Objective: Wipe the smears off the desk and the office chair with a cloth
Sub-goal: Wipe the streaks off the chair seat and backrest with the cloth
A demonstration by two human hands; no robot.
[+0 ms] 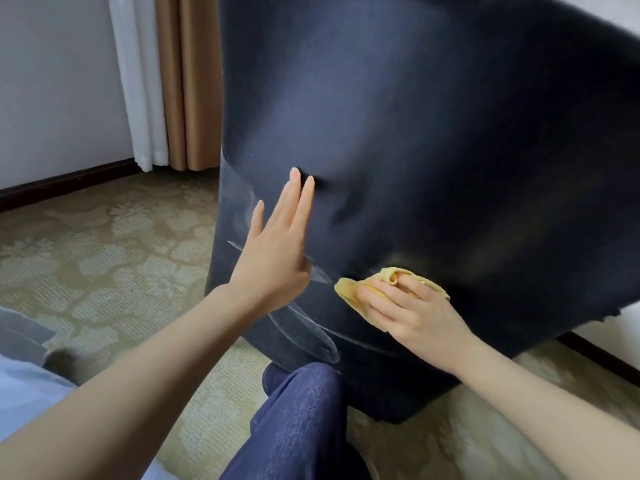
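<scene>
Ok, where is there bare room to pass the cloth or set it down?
Free: the chair back above both hands, and the carpet left of the chair up to the curtain. Crowded: low on the chair, where left hand, right hand with cloth, smears and knee sit close together.

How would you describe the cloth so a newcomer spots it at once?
Find the big dark chair filling the upper right of the view. Low on it, the right hand holds a crumpled cloth against the fabric. It is the only yellow thing; the left hand beside it lies flat and bare.
</scene>
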